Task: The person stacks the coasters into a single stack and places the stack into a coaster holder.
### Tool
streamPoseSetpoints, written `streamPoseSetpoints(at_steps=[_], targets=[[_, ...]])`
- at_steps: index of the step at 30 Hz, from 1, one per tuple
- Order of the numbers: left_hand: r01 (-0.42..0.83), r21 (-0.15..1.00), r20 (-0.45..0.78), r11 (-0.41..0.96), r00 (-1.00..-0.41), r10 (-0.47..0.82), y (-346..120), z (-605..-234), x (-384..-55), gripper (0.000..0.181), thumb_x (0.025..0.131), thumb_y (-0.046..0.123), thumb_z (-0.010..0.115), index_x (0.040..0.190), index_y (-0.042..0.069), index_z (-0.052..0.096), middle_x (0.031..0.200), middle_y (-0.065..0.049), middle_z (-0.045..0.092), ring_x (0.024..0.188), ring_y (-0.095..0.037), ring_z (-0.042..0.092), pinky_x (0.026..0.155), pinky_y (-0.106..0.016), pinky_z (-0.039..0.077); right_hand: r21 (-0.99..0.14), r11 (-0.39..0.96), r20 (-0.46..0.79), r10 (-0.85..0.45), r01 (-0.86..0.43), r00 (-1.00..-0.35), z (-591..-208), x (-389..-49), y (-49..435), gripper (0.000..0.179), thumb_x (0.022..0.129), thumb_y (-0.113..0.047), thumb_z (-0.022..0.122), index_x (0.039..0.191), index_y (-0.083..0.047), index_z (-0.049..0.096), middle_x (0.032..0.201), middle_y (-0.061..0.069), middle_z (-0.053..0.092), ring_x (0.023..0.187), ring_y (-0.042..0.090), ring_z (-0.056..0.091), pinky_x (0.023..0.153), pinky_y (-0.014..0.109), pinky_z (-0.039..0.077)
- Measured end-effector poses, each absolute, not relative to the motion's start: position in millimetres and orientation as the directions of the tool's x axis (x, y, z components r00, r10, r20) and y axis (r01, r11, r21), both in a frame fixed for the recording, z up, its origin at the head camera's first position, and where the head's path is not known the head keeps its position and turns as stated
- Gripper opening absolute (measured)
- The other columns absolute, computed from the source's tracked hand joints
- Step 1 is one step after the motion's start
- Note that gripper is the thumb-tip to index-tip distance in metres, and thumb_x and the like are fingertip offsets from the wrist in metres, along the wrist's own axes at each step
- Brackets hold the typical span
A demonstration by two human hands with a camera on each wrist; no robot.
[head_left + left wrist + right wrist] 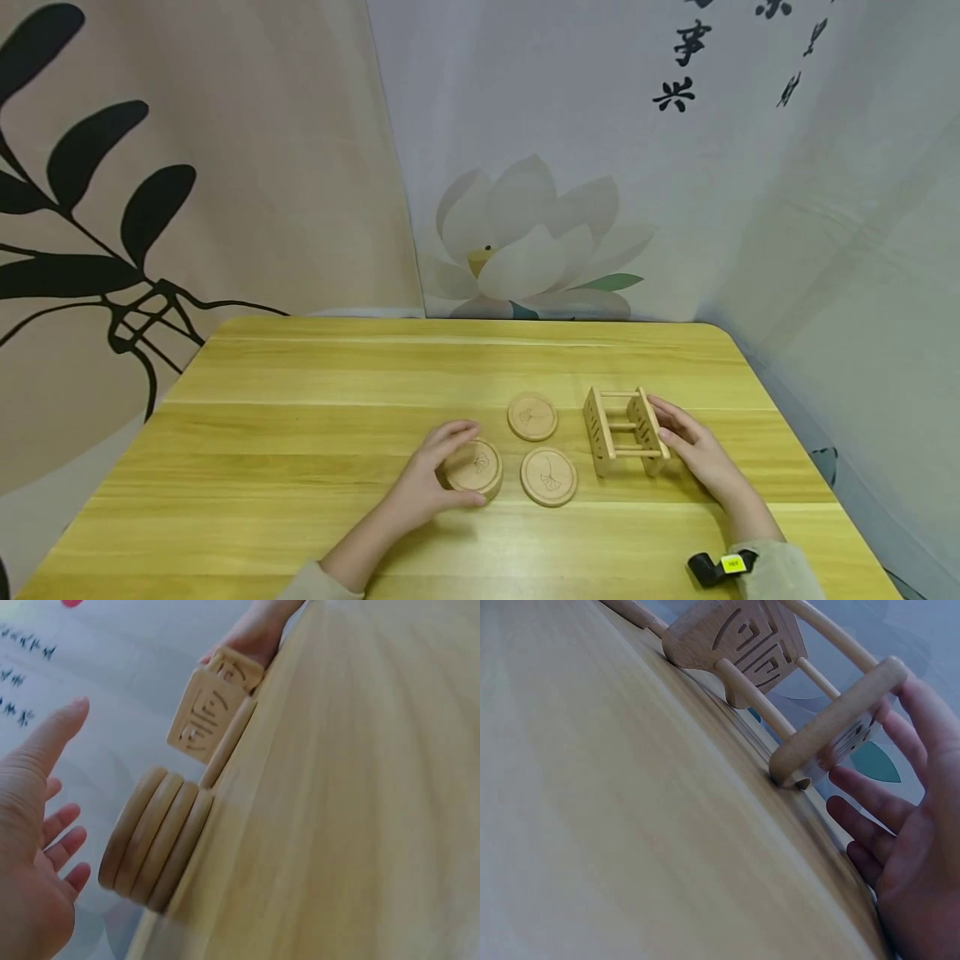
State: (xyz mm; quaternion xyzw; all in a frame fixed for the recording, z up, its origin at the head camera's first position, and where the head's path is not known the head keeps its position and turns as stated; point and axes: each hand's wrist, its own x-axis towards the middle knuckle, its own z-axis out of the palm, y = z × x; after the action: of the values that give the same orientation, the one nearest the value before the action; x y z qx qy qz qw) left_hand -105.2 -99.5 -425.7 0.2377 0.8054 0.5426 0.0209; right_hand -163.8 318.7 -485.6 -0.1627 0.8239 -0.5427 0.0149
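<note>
The left hand (427, 477) curves around a stack of round wooden discs (474, 467), its thumb near the side closest to the person and its fingers near the far side. This grip is spread wide; the left wrist view shows a gap between palm and stack, and I cannot tell whether the fingertips touch the wood. In that view four discs show in the stack, and the top one bears a carved leaf design.

Two more discs lie flat and apart on the tabletop (300, 467), to the right of the stack: a far disc (532, 417) and a near disc (549, 477), both with carved designs facing up.

To the right of these stands a small wooden rack (626, 429), upright, its two slotted side panels joined by round rods. The right hand (697, 450) is at the rack's right panel, fingertips touching it. This grip is loose, the lower fingers slightly bent and parted.

A black device (718, 567) with a yellow label sits at the right sleeve (780, 571). Behind the tabletop hang pale curtains (300, 167) printed with dark leaves, a white flower and black characters.
</note>
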Motion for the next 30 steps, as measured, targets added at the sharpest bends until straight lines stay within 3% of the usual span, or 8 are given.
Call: streamPoseSetpoints(at_steps=[5,12,20,30], targets=[[0.352,0.904,0.23,0.244,-0.88,0.416,-90,-419,-101,0.079,0.063,0.015,0.081,0.133,0.01,0.043,0.135,-0.006,0.036,0.124,-0.024,0.029,0.099,-0.052,0.024,-0.899,0.358,0.151,-0.285,-0.252,-0.946,-485,-164,318,0.047,0.095,-0.009,0.043,0.14,-0.012,0.031,0.13,0.021,0.042,0.109,0.002,0.045,0.085,0.017,0.037],[0.402,0.877,0.258,0.265,-0.857,0.447,-76,-437,-108,0.086,0.065,0.029,0.079,0.138,0.027,0.035,0.14,0.005,0.03,0.127,-0.022,0.027,0.097,-0.052,0.027,-0.902,0.352,0.15,-0.289,-0.251,-0.946,-485,-165,319,0.048,0.095,-0.009,0.043,0.141,-0.012,0.03,0.13,0.02,0.042,0.109,0.002,0.045,0.085,0.017,0.037],[0.435,0.863,0.271,0.256,-0.828,0.491,-52,-428,-104,0.087,0.067,0.039,0.075,0.14,0.026,0.03,0.142,0.006,0.027,0.128,-0.022,0.026,0.098,-0.048,0.029,-0.9,0.35,0.16,-0.292,-0.26,-0.943,-486,-165,318,0.047,0.095,-0.008,0.043,0.14,-0.012,0.031,0.129,0.021,0.043,0.108,0.002,0.046,0.085,0.017,0.037],[0.396,0.865,0.219,0.307,-0.849,0.48,-27,-427,-101,0.089,0.066,0.04,0.076,0.14,0.032,0.027,0.142,0.01,0.023,0.126,-0.021,0.027,0.094,-0.049,0.032,-0.898,0.363,0.147,-0.283,-0.248,-0.948,-486,-164,319,0.047,0.095,-0.009,0.044,0.14,-0.013,0.031,0.129,0.02,0.043,0.108,0.002,0.045,0.085,0.017,0.037]])
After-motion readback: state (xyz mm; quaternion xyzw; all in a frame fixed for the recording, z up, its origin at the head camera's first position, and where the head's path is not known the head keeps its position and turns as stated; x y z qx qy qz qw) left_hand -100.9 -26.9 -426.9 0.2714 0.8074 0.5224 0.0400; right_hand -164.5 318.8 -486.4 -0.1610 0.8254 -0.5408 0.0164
